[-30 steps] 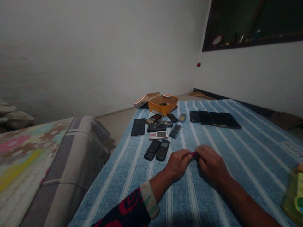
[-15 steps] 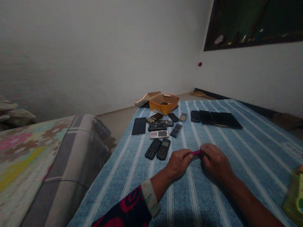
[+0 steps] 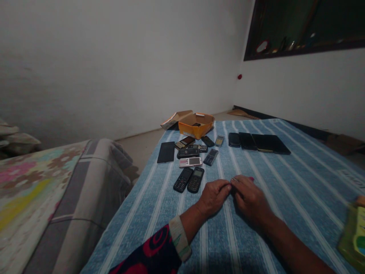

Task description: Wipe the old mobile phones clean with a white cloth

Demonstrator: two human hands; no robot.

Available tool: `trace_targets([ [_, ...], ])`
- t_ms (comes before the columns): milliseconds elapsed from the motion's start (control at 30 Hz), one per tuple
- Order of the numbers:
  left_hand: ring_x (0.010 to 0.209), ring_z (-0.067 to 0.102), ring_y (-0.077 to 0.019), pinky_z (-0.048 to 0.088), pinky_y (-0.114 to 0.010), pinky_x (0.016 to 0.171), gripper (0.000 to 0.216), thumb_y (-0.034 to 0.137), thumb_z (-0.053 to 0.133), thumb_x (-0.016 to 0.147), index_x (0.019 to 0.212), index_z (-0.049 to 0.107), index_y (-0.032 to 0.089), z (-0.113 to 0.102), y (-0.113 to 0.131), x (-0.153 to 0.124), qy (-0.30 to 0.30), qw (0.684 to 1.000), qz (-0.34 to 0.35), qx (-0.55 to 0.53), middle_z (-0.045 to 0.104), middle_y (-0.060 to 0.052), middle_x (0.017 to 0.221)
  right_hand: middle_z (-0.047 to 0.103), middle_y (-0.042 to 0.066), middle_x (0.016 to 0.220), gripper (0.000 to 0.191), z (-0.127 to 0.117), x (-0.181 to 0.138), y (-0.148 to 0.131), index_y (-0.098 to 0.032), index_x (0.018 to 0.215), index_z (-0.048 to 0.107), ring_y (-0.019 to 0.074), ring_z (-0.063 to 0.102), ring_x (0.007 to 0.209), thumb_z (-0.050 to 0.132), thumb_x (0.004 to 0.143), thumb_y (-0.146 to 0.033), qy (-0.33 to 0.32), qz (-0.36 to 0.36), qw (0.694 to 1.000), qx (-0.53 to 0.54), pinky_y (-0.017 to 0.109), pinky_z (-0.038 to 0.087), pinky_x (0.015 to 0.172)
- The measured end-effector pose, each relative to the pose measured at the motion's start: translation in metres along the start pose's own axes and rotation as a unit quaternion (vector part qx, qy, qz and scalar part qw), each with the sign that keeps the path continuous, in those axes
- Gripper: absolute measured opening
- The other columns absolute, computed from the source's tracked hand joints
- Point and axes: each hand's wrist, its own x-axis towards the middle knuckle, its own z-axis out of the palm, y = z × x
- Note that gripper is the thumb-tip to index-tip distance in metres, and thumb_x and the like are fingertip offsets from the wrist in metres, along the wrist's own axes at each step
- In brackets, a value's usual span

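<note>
The person's two hands rested together on the blue striped cloth (image 3: 285,182) that covered the table. The left hand (image 3: 213,196) was curled, its fingertips meeting those of the right hand (image 3: 249,198). Between them they pinched one small pink object (image 3: 251,178), of which only a tip showed past the right knuckles; the rest was hidden, so what it was could not be told. Both grips were clenched on that object, near the middle of the cloth and close to the person. The left arm wore one dark sleeve (image 3: 154,253) with red swirls and a pale cuff; the right forearm was bare.

Just beyond the left hand lay two black keypad phones (image 3: 189,180) side by side, touching. Farther off lay one pink-and-white phone (image 3: 190,162), and behind it a cluster of about six more small phones (image 3: 196,147), some overlapping, so the count was uncertain. To the left of the cluster lay one flat black slab phone (image 3: 166,152). Well to the right, four dark touchscreen phones (image 3: 258,142) lay in a row, edge to edge. At the far end stood one open orange box (image 3: 196,128) with something dark inside. One green object (image 3: 353,238) lay at the right edge, cut off by the frame. One folded patterned blanket (image 3: 42,190) lay to the left, apart from the table.
</note>
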Motion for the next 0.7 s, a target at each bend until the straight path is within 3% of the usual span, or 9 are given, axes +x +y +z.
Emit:
trace_targets([
  [367,0.077,0.06,-0.0172,0.046,-0.027,0.076,0.021,0.026,0.049,0.094,0.091,0.067,0.016,-0.006,-0.001,-0.003,-0.02,0.997,0.03,0.075,0.065,-0.004,0.081,0.062,0.01,0.093,0.026,0.0,-0.001,0.001,-0.016,0.1,0.059,0.0233,0.059,0.093,0.045,0.085,0.0,0.008,-0.002,1.0,-0.003,0.037,0.053,0.079],
  [700,0.081,0.058,-0.0177,0.046,-0.028,0.08,0.014,0.02,0.05,0.091,0.084,0.062,0.018,-0.004,-0.01,-0.004,-0.029,0.996,0.066,0.047,0.063,-0.003,0.081,0.062,0.013,0.097,0.025,0.007,0.001,-0.018,-0.012,0.107,0.06,0.0238,0.058,0.094,0.045,0.089,-0.003,0.008,-0.032,0.999,0.021,0.038,0.055,0.081],
])
